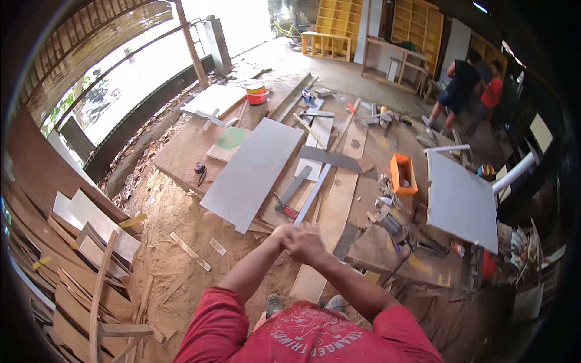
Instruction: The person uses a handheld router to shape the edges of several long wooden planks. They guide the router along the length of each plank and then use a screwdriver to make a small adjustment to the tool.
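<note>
My left hand point(279, 234) and my right hand point(306, 243) meet in front of me at the near edge of the workbench. The right hand's curled fingers overlap the left hand, and anything between them is hidden. Just beyond them ends a long pale strip point(313, 195); whether they touch it is unclear. Left of that strip lies what looks like a hand saw point(286, 208) with a red and black handle. A large light-grey panel point(257, 169) rests flat to the left, and a dark grey board point(330, 159) lies across other pieces farther back.
An orange box point(403, 174), a corded power tool point(390, 224) and a white panel point(463, 202) are on the right. A red-and-yellow bucket point(256, 94) and a tape measure point(200, 169) stand left. Board offcuts point(91, 254) lean at far left. Two people point(458, 88) are at the back right.
</note>
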### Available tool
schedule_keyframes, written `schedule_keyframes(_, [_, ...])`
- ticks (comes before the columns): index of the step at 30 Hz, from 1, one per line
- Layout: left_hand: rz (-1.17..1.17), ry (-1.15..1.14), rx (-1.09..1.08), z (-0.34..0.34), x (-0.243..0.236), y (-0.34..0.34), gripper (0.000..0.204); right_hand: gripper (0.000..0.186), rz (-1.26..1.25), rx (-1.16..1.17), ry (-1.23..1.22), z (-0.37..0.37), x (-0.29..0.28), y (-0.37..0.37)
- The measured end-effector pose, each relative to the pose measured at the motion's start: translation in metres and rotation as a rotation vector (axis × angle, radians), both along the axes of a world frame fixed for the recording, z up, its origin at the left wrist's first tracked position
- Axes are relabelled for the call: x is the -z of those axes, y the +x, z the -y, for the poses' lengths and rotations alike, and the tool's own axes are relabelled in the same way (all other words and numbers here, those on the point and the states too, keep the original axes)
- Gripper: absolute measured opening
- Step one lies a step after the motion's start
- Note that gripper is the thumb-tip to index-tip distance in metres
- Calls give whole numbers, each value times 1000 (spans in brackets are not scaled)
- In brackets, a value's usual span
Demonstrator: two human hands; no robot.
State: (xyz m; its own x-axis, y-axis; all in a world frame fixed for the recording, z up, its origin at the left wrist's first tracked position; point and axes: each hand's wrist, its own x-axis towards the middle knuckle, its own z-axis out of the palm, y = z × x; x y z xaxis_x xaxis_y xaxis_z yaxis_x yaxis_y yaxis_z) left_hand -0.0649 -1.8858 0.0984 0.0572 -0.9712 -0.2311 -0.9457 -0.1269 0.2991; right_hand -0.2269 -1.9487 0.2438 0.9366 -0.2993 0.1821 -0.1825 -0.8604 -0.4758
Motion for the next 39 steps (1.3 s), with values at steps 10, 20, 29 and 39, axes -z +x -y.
schedule_keyframes(10, [-198,234,-326,-102,-36,-48,60,72,-156,-1529,1063,-104,-162,-114])
schedule_keyframes(20, [-1415,-75,-139,-237,-216,-151,79,54,-92,-743,1379,-17,-99,-234])
schedule_keyframes(29, [-1572,-409,239,-191,-260,-140,75,65,-163,-487,1160,-5,-106,-228])
schedule_keyframes(39, [-912,-8,-459,-209,-195,-129,81,58,-412,89,1094,-28,6,-235])
